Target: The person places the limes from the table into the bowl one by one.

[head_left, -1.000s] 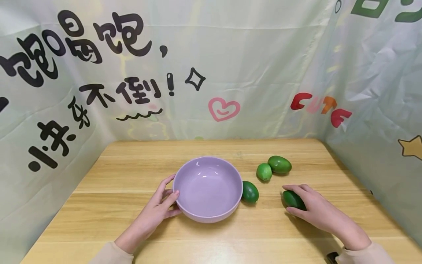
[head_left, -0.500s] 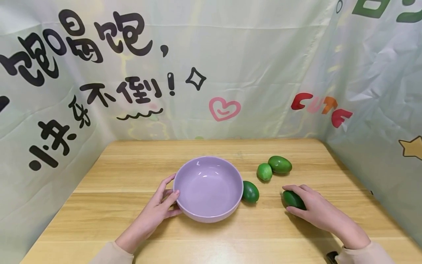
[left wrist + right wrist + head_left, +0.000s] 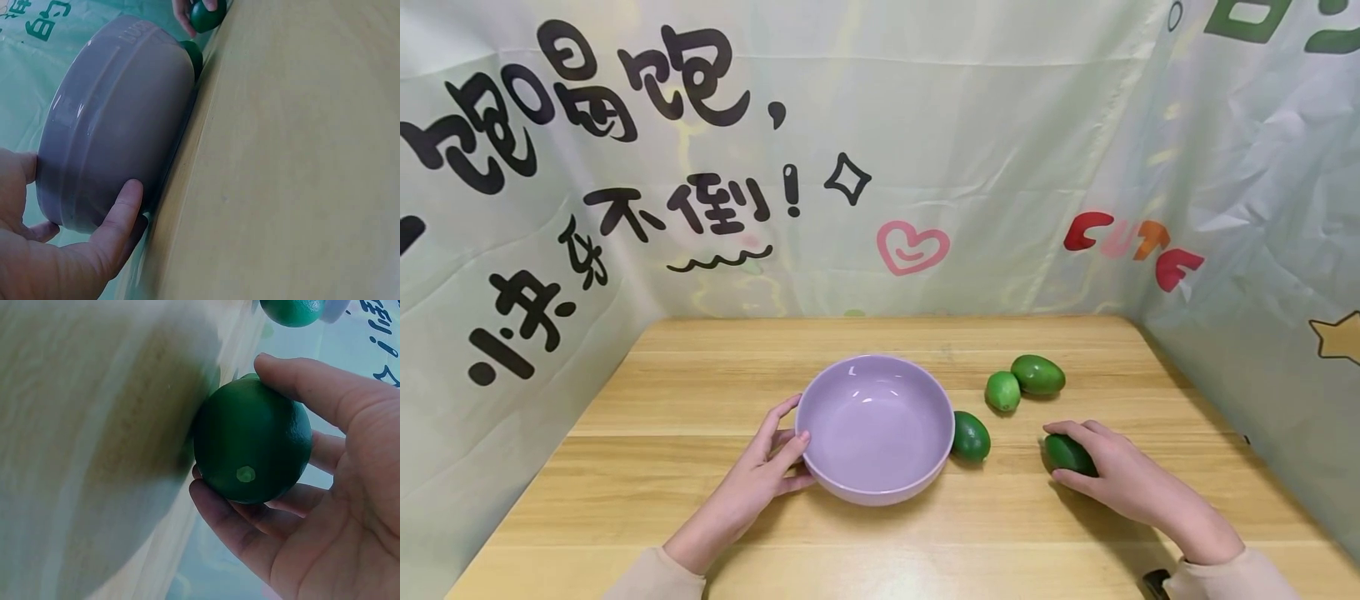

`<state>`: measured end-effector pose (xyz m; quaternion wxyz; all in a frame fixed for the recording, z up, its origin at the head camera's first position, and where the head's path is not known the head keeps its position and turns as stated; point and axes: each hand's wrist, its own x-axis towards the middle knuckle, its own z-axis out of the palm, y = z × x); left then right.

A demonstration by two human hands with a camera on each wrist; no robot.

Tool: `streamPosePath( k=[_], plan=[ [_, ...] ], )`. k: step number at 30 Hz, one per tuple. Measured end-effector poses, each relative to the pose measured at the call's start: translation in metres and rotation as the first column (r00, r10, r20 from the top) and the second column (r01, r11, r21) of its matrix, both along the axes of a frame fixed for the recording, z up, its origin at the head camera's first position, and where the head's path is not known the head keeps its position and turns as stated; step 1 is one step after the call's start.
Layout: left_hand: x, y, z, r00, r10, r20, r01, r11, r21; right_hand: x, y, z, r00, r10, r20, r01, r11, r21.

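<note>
Here, one bowl (image 3: 874,437): left fingers (image 3: 119,219) grip its side, seemingly for steadiness; one lime (image 3: 250,437): right fingers (image 3: 234,528) pinch it, presumably against rolling.

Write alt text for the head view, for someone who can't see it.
A left hand holds a purple bowl and a right hand grips a green fruit at a wooden table; three more fruits lie right of the bowl.

A pale cloth (image 3: 985,125) hangs behind and beside the wooden worktop (image 3: 625,492), printed with black lettering (image 3: 613,196), a pink heart (image 3: 913,252), multicoloured "CUTE" (image 3: 1148,240) and a yellow star (image 3: 1340,336).
</note>
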<state>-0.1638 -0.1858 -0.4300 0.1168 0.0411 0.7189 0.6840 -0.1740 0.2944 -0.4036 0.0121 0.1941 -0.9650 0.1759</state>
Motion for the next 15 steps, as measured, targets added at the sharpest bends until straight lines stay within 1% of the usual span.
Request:
streamPosePath(
  k=[9, 15],
  plan=[
    [0.0013, 0.0007, 0.0019, 1.000, 0.004, -0.001, -0.004, 1.000, -0.002, 0.0011, 0.0005, 0.0011, 1.000, 0.016, -0.008, -0.016, 1.000, -0.014],
    [0.0018, -0.0003, 0.0013, 1.000, 0.000, -0.008, 0.000, 1.000, 0.002, 0.0004, 0.0014, 0.0039, 1.000, 0.022, 0.003, -0.022, 1.000, -0.009]
  ],
)
